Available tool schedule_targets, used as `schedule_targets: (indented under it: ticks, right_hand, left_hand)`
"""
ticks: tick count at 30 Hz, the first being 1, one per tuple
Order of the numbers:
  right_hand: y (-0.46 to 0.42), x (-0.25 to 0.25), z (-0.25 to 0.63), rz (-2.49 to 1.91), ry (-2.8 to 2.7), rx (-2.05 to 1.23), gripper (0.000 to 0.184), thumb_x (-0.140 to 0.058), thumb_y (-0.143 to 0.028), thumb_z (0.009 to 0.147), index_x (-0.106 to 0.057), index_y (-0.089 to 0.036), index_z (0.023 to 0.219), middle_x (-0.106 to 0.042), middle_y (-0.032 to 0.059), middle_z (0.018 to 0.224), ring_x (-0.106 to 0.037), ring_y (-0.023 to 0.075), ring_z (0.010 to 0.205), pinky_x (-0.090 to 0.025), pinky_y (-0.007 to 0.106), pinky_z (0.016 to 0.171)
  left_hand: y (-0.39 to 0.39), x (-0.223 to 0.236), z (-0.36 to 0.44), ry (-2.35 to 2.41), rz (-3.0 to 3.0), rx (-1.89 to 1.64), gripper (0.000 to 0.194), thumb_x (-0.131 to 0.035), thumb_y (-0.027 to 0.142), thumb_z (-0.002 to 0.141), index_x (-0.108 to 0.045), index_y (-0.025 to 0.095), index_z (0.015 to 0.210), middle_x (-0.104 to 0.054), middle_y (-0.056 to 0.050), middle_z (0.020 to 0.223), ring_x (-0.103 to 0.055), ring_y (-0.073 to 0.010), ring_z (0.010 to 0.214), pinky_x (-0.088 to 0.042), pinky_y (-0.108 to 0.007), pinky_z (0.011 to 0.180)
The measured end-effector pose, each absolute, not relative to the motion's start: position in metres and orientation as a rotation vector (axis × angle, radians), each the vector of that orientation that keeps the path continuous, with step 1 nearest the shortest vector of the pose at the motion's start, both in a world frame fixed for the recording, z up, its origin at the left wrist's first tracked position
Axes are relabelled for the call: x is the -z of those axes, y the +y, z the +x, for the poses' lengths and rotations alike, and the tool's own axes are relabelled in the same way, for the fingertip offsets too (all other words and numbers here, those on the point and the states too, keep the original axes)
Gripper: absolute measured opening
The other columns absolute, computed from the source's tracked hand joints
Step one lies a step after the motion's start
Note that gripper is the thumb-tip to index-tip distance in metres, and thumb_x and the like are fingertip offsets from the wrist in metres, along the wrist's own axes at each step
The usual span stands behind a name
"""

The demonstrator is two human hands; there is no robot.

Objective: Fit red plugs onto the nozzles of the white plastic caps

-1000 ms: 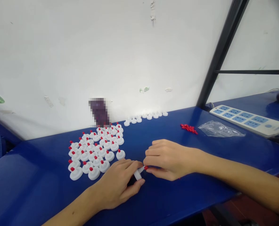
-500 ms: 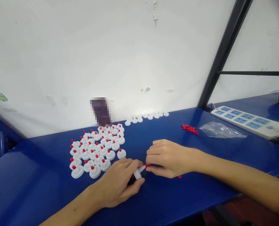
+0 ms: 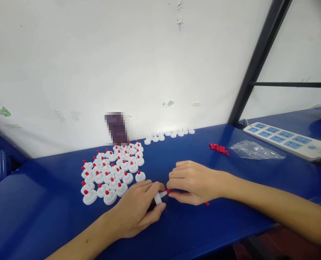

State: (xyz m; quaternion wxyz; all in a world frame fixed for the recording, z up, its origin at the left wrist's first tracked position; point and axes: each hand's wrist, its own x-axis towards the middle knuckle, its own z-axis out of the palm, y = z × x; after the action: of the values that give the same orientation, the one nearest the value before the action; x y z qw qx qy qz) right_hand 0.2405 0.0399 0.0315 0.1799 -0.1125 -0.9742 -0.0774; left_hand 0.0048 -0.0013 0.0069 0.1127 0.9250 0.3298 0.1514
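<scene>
My left hand (image 3: 140, 207) is closed around a white nozzle cap (image 3: 157, 198), its round base between thumb and fingers and its spout pointing right. At the spout's end sits a small red tip cap (image 3: 168, 191), which my right hand (image 3: 189, 183) pinches between thumb and forefinger. Left of my hands stand several white nozzle caps with red tips (image 3: 110, 197), grouped upright on the blue table. Another small red cap (image 3: 206, 203) lies just under my right hand, partly hidden by it.
White caps without red tips (image 3: 173, 135) line the wall's foot. Loose red caps (image 3: 219, 148) lie in a pile beside a clear plastic bag (image 3: 256, 150). A power strip (image 3: 287, 141) is at the right. A pixelated dark object (image 3: 117, 128) leans on the wall.
The white nozzle cap in my left hand has tilted slightly, its spout now nearer level. My right hand keeps its pinch on the red tip cap. The view has shifted a little.
</scene>
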Motion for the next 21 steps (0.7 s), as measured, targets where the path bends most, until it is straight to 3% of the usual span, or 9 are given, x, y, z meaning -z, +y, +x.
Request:
schedule_targets:
  ticks: [18, 21]
  right_hand:
    - [0.0403, -0.0286, 0.2421, -0.294, -2.733, 0.251, 0.028, -0.046, -0.030, 0.099, -0.061, -0.016, 0.080, -0.057, -0.0016, 0.068, -0.041, 0.0117, 0.058, -0.028, 0.029, 0.060]
    - [0.0407, -0.0276, 0.2424, -0.270, -2.727, 0.279, 0.028, -0.045, -0.028, 0.101, -0.061, -0.016, 0.081, -0.057, -0.0014, 0.068, -0.042, 0.0117, 0.058, -0.027, 0.030, 0.060]
  left_hand:
    - [-0.0022, -0.0089, 0.0065, 0.921, 2.687, -0.446, 0.023, -0.051, 0.029, 0.098, -0.048, 0.021, 0.120, -0.061, -0.003, 0.092, -0.057, -0.0219, 0.082, -0.044, -0.033, 0.072]
    - [-0.0021, -0.0086, 0.0064, 0.938, 2.693, -0.394, 0.019, -0.048, 0.032, 0.099, -0.051, 0.020, 0.114, -0.060, -0.004, 0.090, -0.055, -0.0221, 0.080, -0.043, -0.033, 0.071]
